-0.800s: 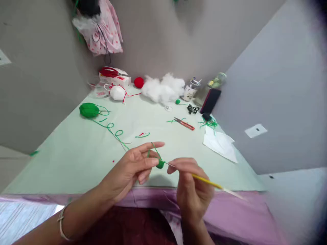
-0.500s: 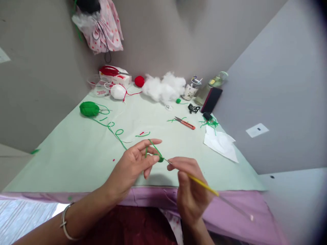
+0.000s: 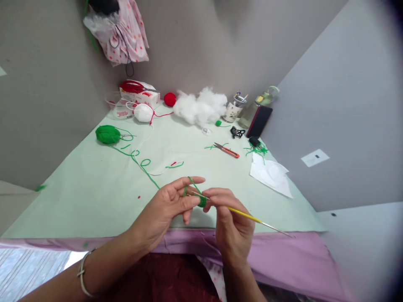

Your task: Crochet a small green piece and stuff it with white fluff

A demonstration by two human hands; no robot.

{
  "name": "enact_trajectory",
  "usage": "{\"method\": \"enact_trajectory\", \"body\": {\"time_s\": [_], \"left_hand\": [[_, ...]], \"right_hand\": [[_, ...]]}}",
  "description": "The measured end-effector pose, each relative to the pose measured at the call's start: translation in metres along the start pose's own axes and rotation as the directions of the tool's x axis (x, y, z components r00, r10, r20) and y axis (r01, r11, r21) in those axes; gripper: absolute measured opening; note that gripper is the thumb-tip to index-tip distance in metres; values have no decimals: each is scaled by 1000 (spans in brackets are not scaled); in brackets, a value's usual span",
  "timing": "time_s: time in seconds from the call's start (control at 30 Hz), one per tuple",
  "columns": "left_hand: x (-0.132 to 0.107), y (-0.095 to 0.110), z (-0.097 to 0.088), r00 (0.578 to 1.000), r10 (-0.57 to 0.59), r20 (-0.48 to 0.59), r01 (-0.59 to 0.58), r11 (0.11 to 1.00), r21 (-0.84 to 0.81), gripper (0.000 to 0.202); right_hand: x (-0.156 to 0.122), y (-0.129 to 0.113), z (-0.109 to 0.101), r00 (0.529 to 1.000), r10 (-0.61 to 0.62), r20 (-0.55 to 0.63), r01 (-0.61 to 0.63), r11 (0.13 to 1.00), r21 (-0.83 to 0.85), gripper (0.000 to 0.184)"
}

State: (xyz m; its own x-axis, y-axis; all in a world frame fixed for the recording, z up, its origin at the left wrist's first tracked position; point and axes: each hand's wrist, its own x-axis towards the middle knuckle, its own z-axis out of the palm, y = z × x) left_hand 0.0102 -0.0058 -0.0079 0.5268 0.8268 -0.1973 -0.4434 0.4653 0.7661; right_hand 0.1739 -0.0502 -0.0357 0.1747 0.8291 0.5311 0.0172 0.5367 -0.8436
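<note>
Nearest: a thin silver bangle [image 3: 82, 277] on the left wrist, over the pink-purple cloth [image 3: 283, 260] at the table's near edge. The left hand [image 3: 166, 209] pinches a small round green crocheted piece [image 3: 202, 202] btwn thumb & a lower finger. Its index finger is stretched out w/ a strand of green yarn [image 3: 151, 177] looped over it. The right hand [image 3: 234, 228] is closed in a pencil-type grip on a thin yellow-handled crochet hook [image 3: 245, 214]. The hook's tip is at the green piece & its metal tail end points out to the right. The hands meet above the near part of the pale green table cover [image 3: 78, 197], so the piece is held up in the air, not lying down.

Mid table: the strand runs in loops back-left to a green yarn ball [image 3: 107, 134]. On the right lies a white paper sheet [image 3: 270, 176], w/ a tuft of green yarn scraps [image 3: 258, 149] just behind it. Orange-handled snips [image 3: 227, 151] lie approx. centre.

Far end, right to left:
- black hair clip [image 3: 236, 132]
- dark phone [image 3: 259, 121] propped up just beside a clear bottle [image 3: 261, 102]
- white cup w/ pens [image 3: 233, 111]
- pile of white stuffing fluff [image 3: 201, 107]
- red yarn ball [image 3: 170, 99]
- white ball w/ red thread [image 3: 143, 112]
- red-handled scissors [image 3: 134, 87] on top of a white box [image 3: 146, 99]

Above, a pink spotted cloth [image 3: 121, 31] hangs on the wall.
</note>
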Motion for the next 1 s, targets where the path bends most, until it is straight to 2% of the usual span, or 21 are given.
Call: {"method": "enact_trajectory", "body": {"time_s": [0.1,0.27,0.4,0.5,0.6,0.7,0.73,0.8,0.83,0.87,0.93,1.0], "left_hand": [[0,-3,0,998,59,-38,-55,995,82,39],[-1,-4,-1,996,86,-30,-81,988,132,43],[-3,-3,1,993,115,-37,-108,982,157,41],[-4,-3,2,986,156,-54,-141,966,217,42],[-4,-5,4,977,194,-93,-155,934,321,47],[-5,-7,6,963,228,-141,-167,922,350,55],[-5,-8,6,966,210,-151,-154,936,317,59],[-5,-7,6,985,100,-142,-72,979,191,64],[-4,-6,6,992,29,-119,-15,993,115,64],[-4,-4,5,995,-32,-93,36,998,45,62],[-2,-1,2,995,-85,-51,82,996,-47,56],[-1,0,0,997,-68,-39,65,996,-67,51]], "right_hand": [[2,3,1,998,49,-29,-47,997,67,20],[6,2,0,985,167,-47,-155,968,199,20],[5,-2,-3,989,143,-27,-137,979,149,24],[1,-8,-6,999,28,-19,-28,999,-31,26],[-2,-10,-9,988,-134,80,150,955,-254,29],[-8,-5,-11,936,-258,239,344,814,-469,33],[-10,-2,-10,917,-293,271,396,746,-536,37],[-13,3,-9,892,-350,287,452,639,-622,42],[-13,4,-8,895,-357,268,443,638,-630,43],[-13,4,-8,912,-343,225,406,680,-610,40],[-9,3,-6,964,-256,76,260,833,-489,32],[-3,0,-3,990,-116,-77,92,960,-266,26]]}}
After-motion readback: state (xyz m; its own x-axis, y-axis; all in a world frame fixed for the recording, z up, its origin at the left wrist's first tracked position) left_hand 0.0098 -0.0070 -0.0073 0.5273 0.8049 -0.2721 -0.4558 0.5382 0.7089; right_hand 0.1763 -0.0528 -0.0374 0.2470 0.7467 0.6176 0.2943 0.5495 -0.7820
